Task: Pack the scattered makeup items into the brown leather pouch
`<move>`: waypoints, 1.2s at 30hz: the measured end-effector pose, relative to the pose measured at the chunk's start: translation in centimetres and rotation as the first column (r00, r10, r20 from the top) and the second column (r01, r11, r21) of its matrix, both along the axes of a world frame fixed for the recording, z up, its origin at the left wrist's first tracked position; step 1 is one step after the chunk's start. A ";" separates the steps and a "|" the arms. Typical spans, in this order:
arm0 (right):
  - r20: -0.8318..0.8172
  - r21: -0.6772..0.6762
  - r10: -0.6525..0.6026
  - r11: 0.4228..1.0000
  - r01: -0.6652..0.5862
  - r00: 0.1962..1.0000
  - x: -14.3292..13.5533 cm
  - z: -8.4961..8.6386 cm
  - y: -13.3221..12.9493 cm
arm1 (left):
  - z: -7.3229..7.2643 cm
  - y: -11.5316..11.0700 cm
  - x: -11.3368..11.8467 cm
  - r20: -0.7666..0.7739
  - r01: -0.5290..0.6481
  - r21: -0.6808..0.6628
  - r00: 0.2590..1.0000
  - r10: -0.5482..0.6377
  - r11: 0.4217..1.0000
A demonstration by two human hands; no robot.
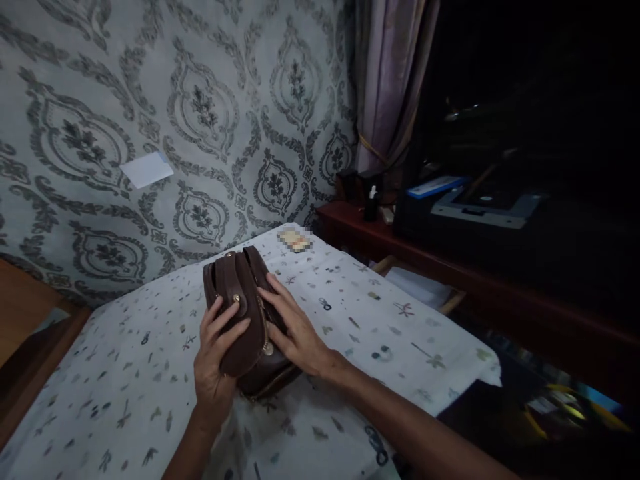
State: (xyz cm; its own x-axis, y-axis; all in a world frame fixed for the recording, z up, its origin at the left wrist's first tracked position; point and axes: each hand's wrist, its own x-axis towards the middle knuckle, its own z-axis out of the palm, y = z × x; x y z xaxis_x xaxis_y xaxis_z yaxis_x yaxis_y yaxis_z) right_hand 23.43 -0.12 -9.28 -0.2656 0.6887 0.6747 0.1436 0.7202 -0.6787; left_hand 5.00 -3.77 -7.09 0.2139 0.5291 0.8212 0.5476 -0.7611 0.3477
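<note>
A dark brown leather bag (245, 277) with gold-coloured snaps and zippers rests on the patterned white tablecloth (165, 353). My left hand (215, 353) lies against its left side, fingers spread over the front flap near a snap. On the right side, my right hand (293, 327) touches the bag with its fingers apart, beside a zipper and a round metal tag. The bag is between both hands. Its underside and the palm sides of my hands are hidden.
A blurred card-like item (295, 240) lies at the table's far corner. Beyond the right edge are an open drawer (417, 287), a dark red cabinet (350, 220) with a small bottle (371, 203), and a large dark screen (530, 120). Patterned wallpaper stands behind.
</note>
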 end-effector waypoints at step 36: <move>0.395 0.383 -0.355 0.902 0.199 0.847 0.8 5.5 1.0 | 1.9 -0.4 1.6 0.510 0.129 -0.199 0.860 -0.010 0.971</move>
